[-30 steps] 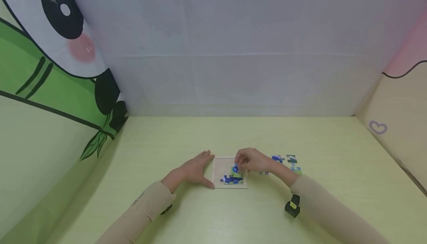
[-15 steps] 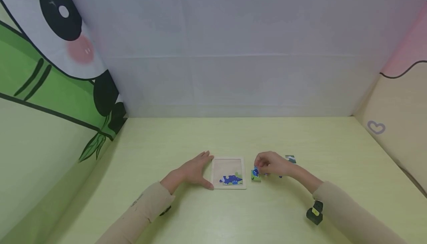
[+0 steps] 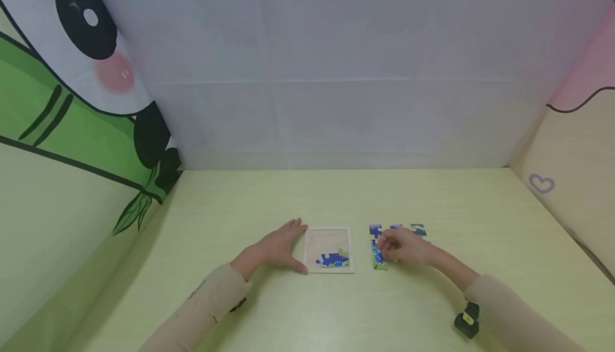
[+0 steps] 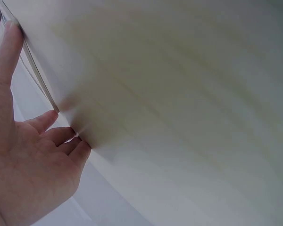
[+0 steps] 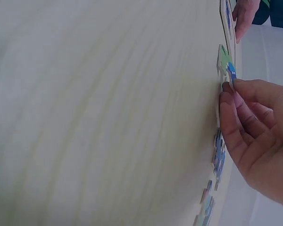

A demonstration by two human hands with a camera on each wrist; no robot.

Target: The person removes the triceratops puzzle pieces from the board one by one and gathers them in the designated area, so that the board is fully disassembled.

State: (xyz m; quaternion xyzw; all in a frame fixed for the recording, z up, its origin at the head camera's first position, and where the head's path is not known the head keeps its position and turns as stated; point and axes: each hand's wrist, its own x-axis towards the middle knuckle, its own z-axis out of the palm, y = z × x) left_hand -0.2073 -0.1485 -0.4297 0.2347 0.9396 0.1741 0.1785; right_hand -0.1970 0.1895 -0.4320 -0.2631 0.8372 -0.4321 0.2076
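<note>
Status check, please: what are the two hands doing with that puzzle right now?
Left hand flat, steadying the tray. Right hand pinching a blue-green piece on the table, right of the tray. One piece in the tray. Nothing in the way.

Beige long sleeves (image 3: 202,301) cover both arms, with a black-and-yellow device (image 3: 467,320) strapped at the right wrist

Matt pale wood-grain table (image 3: 336,309), light wooden puzzle tray (image 3: 329,231), creased cloth backdrop (image 3: 336,74).
</note>
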